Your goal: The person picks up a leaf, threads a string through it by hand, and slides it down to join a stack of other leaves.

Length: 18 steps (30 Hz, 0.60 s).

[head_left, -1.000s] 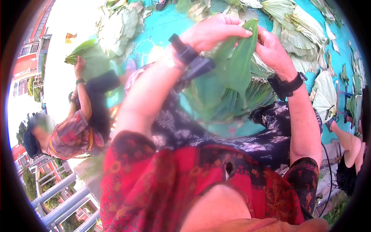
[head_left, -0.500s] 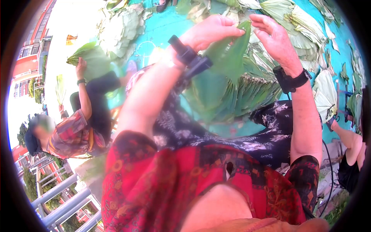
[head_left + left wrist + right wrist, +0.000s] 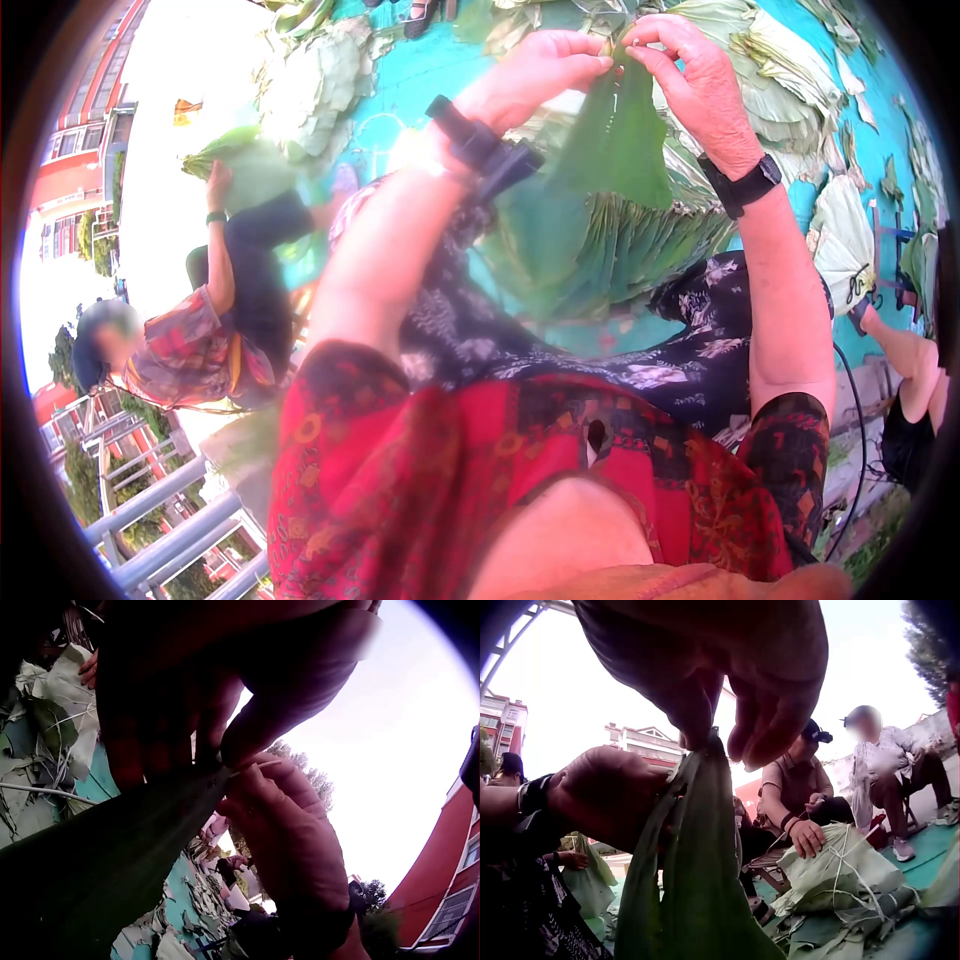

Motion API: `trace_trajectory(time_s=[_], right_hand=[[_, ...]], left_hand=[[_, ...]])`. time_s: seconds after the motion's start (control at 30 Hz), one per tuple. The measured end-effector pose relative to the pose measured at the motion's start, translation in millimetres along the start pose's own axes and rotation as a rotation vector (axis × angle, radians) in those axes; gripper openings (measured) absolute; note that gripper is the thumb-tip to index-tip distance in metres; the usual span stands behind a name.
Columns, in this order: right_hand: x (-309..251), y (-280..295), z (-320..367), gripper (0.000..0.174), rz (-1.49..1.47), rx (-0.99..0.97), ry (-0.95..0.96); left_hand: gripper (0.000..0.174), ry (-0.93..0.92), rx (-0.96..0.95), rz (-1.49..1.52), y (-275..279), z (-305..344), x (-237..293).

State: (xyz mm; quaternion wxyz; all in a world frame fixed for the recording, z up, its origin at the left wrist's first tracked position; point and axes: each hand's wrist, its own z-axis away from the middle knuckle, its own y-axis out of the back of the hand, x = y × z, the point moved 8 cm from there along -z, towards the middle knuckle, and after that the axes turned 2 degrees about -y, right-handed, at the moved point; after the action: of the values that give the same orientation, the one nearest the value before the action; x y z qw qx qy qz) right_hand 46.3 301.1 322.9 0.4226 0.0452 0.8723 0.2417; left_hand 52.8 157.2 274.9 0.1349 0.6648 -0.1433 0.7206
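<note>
A large green leaf (image 3: 620,140), folded to a narrow top and shaped like a lotus leaf, hangs between both hands. My left hand (image 3: 535,75) pinches its upper edge between thumb and fingers. The right hand (image 3: 700,95) pinches the tip from the other side. Close to that hand's fingertips, a thin pale strip (image 3: 259,765) shows at the leaf's tip in the left wrist view. Small slits run down the leaf in the right wrist view, where right-hand fingers cover its very top. Below, a thick stack of green leaves (image 3: 650,250) lies fanned before my lap.
Heaps of pale leaves (image 3: 320,90) lie on the turquoise groundsheet (image 3: 400,55). A person in a plaid shirt (image 3: 200,350) at the left holds a leaf. In the right wrist view, a tied leaf bundle (image 3: 840,874) stands before seated people. Metal rails (image 3: 165,520) stand lower left.
The right hand let go of the leaf, drew away with fingers spread, then came back to pinch its tip. The leaf has turned and now shows a broader face.
</note>
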Motion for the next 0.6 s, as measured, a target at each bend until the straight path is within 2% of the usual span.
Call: trace_trajectory(time_s=[0.07, 0.2, 0.4, 0.47, 0.6], right_hand=[[13.3, -1.9, -0.9, 0.011, -0.181, -0.05, -0.181], [13.7, -0.5, -3.8, 0.012, -0.212, -0.076, -0.206], [19.4, 2.4, -4.7, 0.012, -0.217, -0.079, -0.263], [-7.3, 12.1, -9.1, 0.01, -0.103, -0.052, -0.316], [-18.1, 11.8, -12.1, 0.009, -0.117, -0.094, -0.329]], left_hand=[[0.025, -0.036, -0.002, -0.037, 4.8, -2.4, 2.7], [0.023, -0.109, 0.025, -0.126, 5.9, -4.7, 7.5], [0.021, -0.123, 0.068, -0.183, 12.6, -7.1, 7.4], [0.02, -0.096, 0.086, -0.229, 13.6, -6.5, 7.5], [0.021, -0.068, 0.069, -0.166, 4.1, -5.5, 3.5]])
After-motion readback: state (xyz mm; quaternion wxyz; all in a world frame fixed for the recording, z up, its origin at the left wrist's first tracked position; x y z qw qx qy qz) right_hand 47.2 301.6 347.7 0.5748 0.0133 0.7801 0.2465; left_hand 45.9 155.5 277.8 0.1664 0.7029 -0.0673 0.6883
